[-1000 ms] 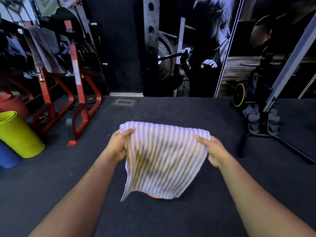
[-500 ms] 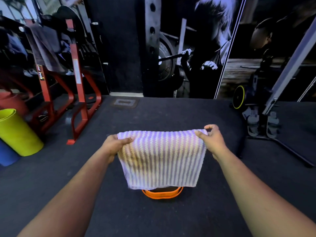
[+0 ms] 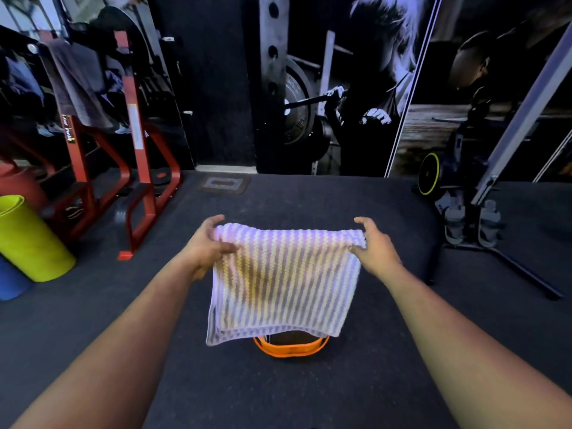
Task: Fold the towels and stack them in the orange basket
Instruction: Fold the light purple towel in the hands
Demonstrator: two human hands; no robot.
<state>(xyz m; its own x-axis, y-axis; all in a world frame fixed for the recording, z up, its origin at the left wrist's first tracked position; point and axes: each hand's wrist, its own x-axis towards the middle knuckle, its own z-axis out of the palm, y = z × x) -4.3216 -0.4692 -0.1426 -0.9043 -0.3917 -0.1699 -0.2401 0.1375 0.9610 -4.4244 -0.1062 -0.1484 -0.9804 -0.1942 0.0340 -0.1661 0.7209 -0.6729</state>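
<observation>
A white towel with brownish stripes [image 3: 283,280] hangs doubled over in the air in front of me, its fold along the top. My left hand [image 3: 205,246] pinches its top left corner and my right hand [image 3: 376,247] pinches its top right corner. Below the towel's lower edge the near rim of the orange basket [image 3: 289,349] shows on the dark floor. The rest of the basket is hidden behind the towel.
A red steel rack [image 3: 139,144] with a grey cloth [image 3: 77,85] draped on it stands at the left. A yellow-green roll [image 3: 29,239] and a blue roll [image 3: 10,281] lie at the far left. An exercise machine [image 3: 470,209] stands at the right.
The towel went from hanging slanted with a loose corner to hanging square and doubled. Both hands moved apart and a little forward, and the basket's rim came into sight under the towel.
</observation>
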